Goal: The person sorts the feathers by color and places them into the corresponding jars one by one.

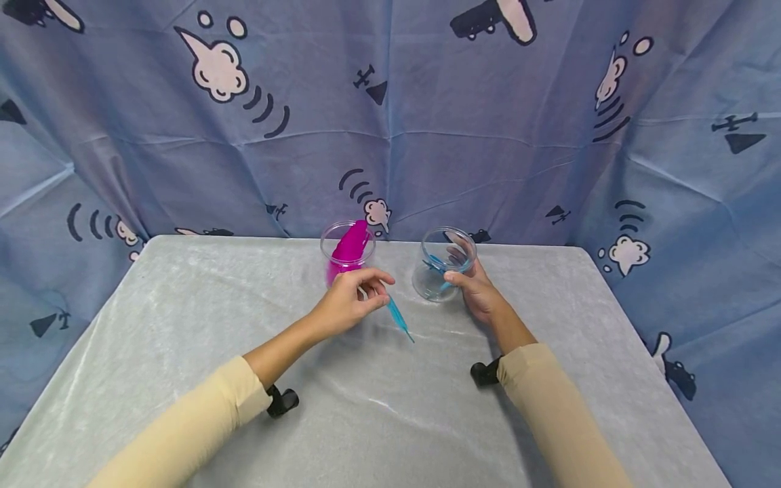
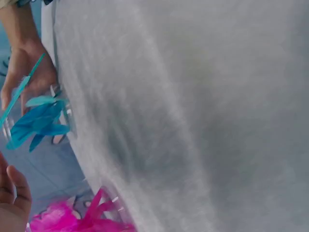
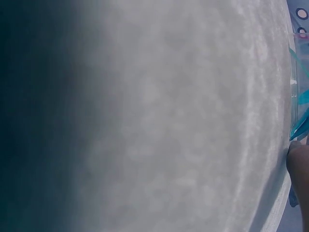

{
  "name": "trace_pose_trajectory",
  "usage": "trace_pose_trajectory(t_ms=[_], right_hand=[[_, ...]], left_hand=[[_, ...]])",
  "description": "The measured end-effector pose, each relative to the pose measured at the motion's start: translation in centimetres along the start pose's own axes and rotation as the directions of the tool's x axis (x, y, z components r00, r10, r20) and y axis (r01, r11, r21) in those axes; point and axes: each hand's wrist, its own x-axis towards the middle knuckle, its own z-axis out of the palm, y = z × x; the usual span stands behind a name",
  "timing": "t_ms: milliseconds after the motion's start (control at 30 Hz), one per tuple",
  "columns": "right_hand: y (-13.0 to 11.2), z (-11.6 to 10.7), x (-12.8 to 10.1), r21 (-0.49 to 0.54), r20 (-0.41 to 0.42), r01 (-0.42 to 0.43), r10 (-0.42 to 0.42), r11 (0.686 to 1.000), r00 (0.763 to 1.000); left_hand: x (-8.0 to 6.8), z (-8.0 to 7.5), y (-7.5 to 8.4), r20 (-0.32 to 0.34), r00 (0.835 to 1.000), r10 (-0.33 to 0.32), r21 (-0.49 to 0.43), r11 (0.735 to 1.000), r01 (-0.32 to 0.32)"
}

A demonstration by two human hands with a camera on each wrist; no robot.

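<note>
Left hand (image 1: 348, 301): fingers curled, a blue feather (image 1: 399, 318) pinched at its upper end; quill tip slanted down-right, just above the surface (image 1: 183, 339).
Right hand (image 1: 478, 291): wrapped round the side of the clear cup (image 1: 441, 264), grip closed on its wall; cup tilted w/ mouth toward the left hand.
Clear cup contents: blue feathers (image 2: 38, 121) seen inside, also in the left wrist view.
Pink cup (image 1: 346, 252): behind the left hand, upright as far as can be told, filled w/ magenta feathers (image 2: 72, 220).
Feather position: between the two cups, nearer the left hand, apart from the clear cup's rim.
Step in hand (judged): a blue feather is being sorted into the clear cup; held but not yet inside.
Next move (judged): feather to be carried right & up to the tilted mouth, quill end led in, then pinch relaxed; cup to be kept steady.
Backdrop: blue printed cloth (image 1: 488, 135) hung round the surface.
</note>
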Motion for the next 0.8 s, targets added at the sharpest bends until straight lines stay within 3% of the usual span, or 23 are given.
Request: trace_pose_trajectory(t_ms=[267, 467, 800], right_hand=[[0.0, -0.1, -0.1, 0.011, -0.001, -0.002, 0.002, 1.000, 1.000], [0.0, 0.0, -0.1, 0.007, 0.004, 0.002, -0.002, 1.000, 1.000], [0.1, -0.1, 0.1, -0.026, -0.006, -0.022, 0.022, 0.999, 1.000]], left_hand=[[2.5, -0.3, 0.9, -0.097, 0.994, 0.048, 0.021, 0.999, -0.046], [4.4, -0.5, 1.9, -0.124, 0.989, 0.082, 0.038, 0.996, -0.078], [6.9, -0.5, 3.5, -0.203, 0.978, 0.039, -0.019, 0.999, -0.044]])
